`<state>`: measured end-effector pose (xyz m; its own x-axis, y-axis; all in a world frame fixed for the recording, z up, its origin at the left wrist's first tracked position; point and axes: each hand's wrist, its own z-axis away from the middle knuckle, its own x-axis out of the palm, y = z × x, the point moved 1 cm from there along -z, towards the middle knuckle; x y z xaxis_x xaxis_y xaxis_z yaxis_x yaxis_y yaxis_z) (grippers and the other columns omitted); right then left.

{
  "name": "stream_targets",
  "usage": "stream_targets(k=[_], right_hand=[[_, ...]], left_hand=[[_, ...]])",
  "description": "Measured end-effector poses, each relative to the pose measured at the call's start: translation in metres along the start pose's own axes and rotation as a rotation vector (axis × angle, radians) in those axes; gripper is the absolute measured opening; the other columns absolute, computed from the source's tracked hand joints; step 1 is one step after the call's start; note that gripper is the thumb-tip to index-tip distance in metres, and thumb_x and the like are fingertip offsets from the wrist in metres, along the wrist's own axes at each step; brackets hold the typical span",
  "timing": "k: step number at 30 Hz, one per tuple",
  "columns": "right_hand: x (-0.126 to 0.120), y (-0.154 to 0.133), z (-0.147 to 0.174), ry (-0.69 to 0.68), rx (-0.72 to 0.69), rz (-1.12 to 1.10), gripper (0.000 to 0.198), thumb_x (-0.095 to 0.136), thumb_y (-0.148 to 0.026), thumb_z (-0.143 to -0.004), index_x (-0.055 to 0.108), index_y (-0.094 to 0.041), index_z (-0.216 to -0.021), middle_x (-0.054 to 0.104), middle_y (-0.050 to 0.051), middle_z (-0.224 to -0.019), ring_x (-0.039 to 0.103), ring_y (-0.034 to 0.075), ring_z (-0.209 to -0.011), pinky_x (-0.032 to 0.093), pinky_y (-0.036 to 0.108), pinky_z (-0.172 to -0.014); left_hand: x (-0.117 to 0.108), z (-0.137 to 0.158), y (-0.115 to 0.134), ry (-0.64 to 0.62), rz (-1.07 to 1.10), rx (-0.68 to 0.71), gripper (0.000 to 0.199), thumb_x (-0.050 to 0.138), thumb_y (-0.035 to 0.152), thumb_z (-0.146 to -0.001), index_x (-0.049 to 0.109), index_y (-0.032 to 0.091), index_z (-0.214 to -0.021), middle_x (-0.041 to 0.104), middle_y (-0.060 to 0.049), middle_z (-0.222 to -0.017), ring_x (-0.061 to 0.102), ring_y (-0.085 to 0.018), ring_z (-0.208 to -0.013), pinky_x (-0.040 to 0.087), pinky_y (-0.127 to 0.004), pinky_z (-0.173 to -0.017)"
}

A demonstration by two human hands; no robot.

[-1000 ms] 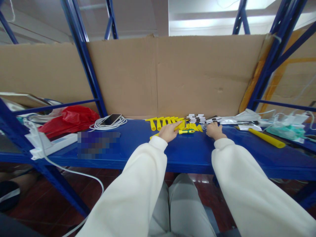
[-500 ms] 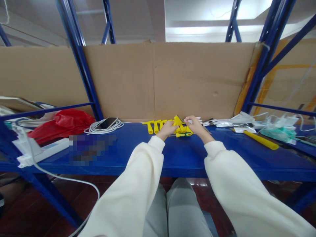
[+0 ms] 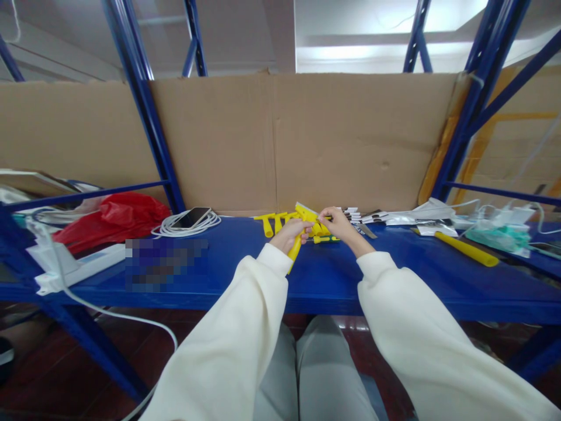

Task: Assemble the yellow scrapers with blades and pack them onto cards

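Observation:
My left hand (image 3: 289, 233) is wrapped round the handle of a yellow scraper (image 3: 296, 248), which points down toward me. Its wide head (image 3: 307, 211) is tilted above that hand and has a pale blade-like edge. Close by on the right, the fingers of my right hand (image 3: 336, 221) are pinched together at the end of the scraper head. Something small and dark shows at those fingertips, too small to name. Beneath my hands lies a yellow and green screwdriver (image 3: 325, 239). Several more yellow scrapers (image 3: 267, 225) lie in a row behind my left hand.
The blue shelf (image 3: 324, 275) has a cardboard panel (image 3: 219, 146) at its back. Left are a phone (image 3: 193, 217), a coiled white cable (image 3: 164, 227), a red plastic bag (image 3: 116, 219) and a white power strip (image 3: 96, 263). Right are flat packets (image 3: 433, 227) and a yellow tube-shaped handle (image 3: 467, 248).
My left hand has shifted slightly left and turned, so the scraper's handle now shows below it. The scraper head has moved left and tilted. My right hand has moved left with it.

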<state>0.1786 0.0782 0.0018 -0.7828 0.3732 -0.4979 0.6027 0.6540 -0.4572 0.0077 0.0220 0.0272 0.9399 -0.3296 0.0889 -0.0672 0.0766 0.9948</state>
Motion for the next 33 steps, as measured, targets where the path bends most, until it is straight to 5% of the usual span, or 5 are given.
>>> stream_targets(k=[15, 24, 33], right_hand=[[0.003, -0.015, 0.016, -0.036, 0.268, -0.229, 0.015, 0.067, -0.033, -0.072, 0.061, -0.021, -0.067, 0.066, 0.001, -0.079, 0.062, 0.022, -0.09, 0.046, 0.039, -0.093], [0.01, -0.012, 0.02, 0.02, 0.463, -0.441, 0.029, 0.075, -0.029, -0.065, 0.057, -0.021, -0.087, 0.066, 0.002, -0.097, 0.062, 0.017, -0.096, 0.048, 0.036, -0.095], [0.004, -0.022, 0.026, -0.073, 0.556, -0.732, 0.028, 0.071, -0.02, -0.066, 0.057, -0.023, -0.09, 0.065, 0.002, -0.095, 0.064, 0.015, -0.081, 0.055, 0.029, -0.073]], left_hand=[[0.0, 0.009, -0.007, 0.003, -0.001, -0.039, 0.023, 0.058, 0.004, -0.085, 0.046, 0.019, -0.072, 0.042, 0.009, -0.046, 0.034, -0.004, -0.034, 0.022, -0.015, -0.037], [-0.002, 0.008, -0.011, -0.046, 0.055, -0.058, 0.019, 0.05, 0.003, -0.089, 0.052, 0.017, -0.076, 0.042, 0.008, -0.046, 0.033, -0.004, -0.034, 0.022, -0.014, -0.036], [0.0, 0.011, -0.006, -0.092, 0.105, -0.134, 0.022, 0.047, 0.003, -0.093, 0.051, 0.016, -0.075, 0.04, 0.008, -0.046, 0.03, -0.003, -0.033, 0.021, -0.012, -0.035]])
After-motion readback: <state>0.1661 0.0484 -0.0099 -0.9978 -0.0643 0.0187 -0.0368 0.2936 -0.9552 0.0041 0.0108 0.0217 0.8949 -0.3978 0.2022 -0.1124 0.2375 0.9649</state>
